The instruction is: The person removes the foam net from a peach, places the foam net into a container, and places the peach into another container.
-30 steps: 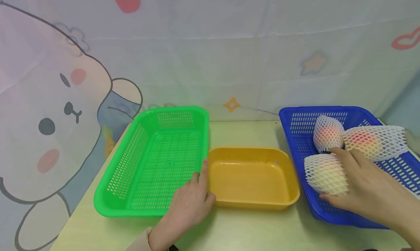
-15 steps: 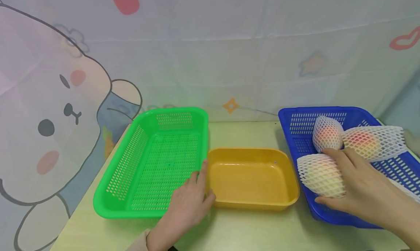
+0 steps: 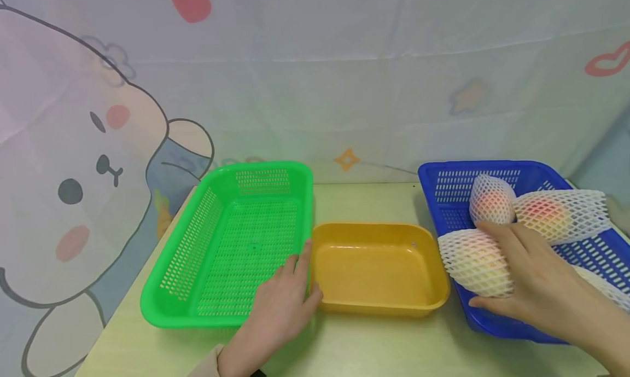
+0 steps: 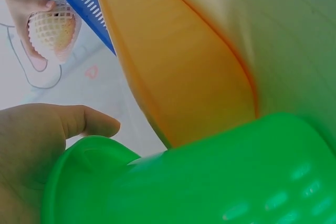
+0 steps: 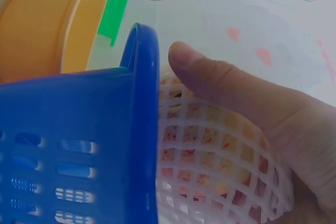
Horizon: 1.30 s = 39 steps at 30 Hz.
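Note:
My right hand (image 3: 534,281) grips a peach (image 3: 479,265) in a white foam net sleeve, thumb on the near side and fingers over the far side. In the head view this peach overlaps the left rim of the blue basket (image 3: 428,191). The right wrist view shows the netted peach (image 5: 210,156) under the thumb, beside the basket wall. Two more netted peaches lie behind it, one upright (image 3: 492,199) and one on its side (image 3: 546,215). My left hand (image 3: 280,306) rests at the right rim of the green basket (image 3: 228,319), index finger straight along it.
Between the baskets sits a yellow tray (image 3: 374,306) with nothing in it. The green basket holds nothing. Another white net (image 3: 605,289) shows partly behind my right forearm. A printed cloth (image 3: 344,92) hangs behind the pale table (image 3: 364,349).
My right hand has moved slightly left with the netted peach, toward the blue basket's left rim. More of the white net behind the forearm shows. My left hand has hardly moved.

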{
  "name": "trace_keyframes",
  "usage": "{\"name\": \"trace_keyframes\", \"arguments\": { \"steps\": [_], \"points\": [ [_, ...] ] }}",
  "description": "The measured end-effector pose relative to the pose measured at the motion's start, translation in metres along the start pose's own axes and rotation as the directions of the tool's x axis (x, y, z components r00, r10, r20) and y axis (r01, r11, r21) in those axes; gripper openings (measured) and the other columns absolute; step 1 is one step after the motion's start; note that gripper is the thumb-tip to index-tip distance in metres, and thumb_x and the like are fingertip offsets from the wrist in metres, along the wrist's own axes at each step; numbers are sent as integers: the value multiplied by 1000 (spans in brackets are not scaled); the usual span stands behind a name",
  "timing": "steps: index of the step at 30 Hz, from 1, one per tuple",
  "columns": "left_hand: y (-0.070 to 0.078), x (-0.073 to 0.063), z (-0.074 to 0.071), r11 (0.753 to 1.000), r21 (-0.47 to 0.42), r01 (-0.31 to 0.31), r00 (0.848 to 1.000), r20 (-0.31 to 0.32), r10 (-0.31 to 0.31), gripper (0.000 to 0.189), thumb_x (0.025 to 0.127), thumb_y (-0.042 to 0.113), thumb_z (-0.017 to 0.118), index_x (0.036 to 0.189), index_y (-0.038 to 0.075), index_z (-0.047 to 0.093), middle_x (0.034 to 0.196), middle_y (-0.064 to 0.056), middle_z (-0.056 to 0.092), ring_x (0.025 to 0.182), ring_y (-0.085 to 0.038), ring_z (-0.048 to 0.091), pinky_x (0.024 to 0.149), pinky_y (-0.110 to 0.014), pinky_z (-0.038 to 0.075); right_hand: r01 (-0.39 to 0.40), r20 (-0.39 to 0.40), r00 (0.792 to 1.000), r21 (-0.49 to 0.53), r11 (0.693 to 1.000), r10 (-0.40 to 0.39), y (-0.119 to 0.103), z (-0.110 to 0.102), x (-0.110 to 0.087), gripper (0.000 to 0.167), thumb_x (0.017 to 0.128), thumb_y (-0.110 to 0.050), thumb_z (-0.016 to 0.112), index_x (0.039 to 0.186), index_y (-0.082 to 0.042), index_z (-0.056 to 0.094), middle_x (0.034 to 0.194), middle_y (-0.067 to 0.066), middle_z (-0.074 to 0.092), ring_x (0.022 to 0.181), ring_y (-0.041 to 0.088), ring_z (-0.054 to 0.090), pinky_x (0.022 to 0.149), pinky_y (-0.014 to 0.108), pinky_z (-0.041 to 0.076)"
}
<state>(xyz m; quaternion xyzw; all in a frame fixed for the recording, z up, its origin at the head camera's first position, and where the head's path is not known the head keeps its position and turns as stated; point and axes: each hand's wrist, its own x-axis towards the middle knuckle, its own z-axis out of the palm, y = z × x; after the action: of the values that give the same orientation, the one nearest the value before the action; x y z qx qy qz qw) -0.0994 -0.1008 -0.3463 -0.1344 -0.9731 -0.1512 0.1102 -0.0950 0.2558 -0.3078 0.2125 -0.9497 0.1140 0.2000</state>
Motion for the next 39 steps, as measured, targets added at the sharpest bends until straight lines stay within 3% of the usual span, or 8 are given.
{"name": "trace_keyframes", "arguments": {
  "steps": [12, 17, 21, 25, 32, 39],
  "points": [
    [-1, -1, -3, 1000, 21, -10, 1000, -25, 11, 66, 89, 25, 57, 148, 9, 35, 120, -17, 62, 80, -24, 64, 42, -18, 32, 99, -88, 991, 6, 995, -98, -5, 2, 2, 113, 39, -36, 94, 135, -7, 44, 113, 12, 53, 100, 26, 47, 80, 44, 41],
    [0, -1, -5, 1000, 13, -14, 999, -33, 15, 65, 89, 25, 57, 148, 8, 36, 122, -17, 62, 84, -25, 65, 44, -19, 35, 116, -104, 988, 19, 993, -113, -6, 1, 1, 109, 49, -60, 86, 135, -8, 45, 115, 10, 54, 100, 24, 48, 82, 40, 40],
    [0, -1, -6, 1000, 13, -25, 998, -54, 26, 65, 88, 24, 58, 147, 8, 37, 121, -16, 62, 85, -24, 65, 46, -19, 38, 159, -141, 979, 75, 984, -147, -11, 1, 2, 104, 60, -75, 70, 134, -7, 48, 116, 10, 56, 100, 22, 48, 98, 20, 33],
    [0, -2, -7, 999, 15, -37, 997, -74, 38, 64, 88, 23, 60, 146, 8, 38, 120, -15, 62, 87, -23, 65, 47, -19, 39, 205, -176, 967, 118, 971, -183, -15, 2, 4, 101, 65, -79, 61, 133, -4, 49, 116, 11, 57, 99, 21, 48, 101, 0, 12],
    [1, -1, -7, 998, 30, -52, 994, -89, 55, 63, 88, 23, 60, 145, 7, 40, 119, -14, 63, 90, -23, 65, 53, -25, 48, 211, -170, 967, 120, 970, -189, -17, 3, 6, 109, 58, -73, 73, 136, -1, 46, 118, 14, 57, 102, 25, 50, 105, 0, 11],
    [1, 0, -7, 998, 26, -62, 994, -91, 64, 62, 87, 23, 59, 145, 9, 42, 120, -12, 63, 96, -23, 63, 52, -23, 46, 230, -137, 968, 156, 961, -209, -20, 6, 6, 114, 49, -60, 84, 138, -1, 43, 120, 13, 56, 106, 22, 47, 106, 0, 12]
  ]
}}
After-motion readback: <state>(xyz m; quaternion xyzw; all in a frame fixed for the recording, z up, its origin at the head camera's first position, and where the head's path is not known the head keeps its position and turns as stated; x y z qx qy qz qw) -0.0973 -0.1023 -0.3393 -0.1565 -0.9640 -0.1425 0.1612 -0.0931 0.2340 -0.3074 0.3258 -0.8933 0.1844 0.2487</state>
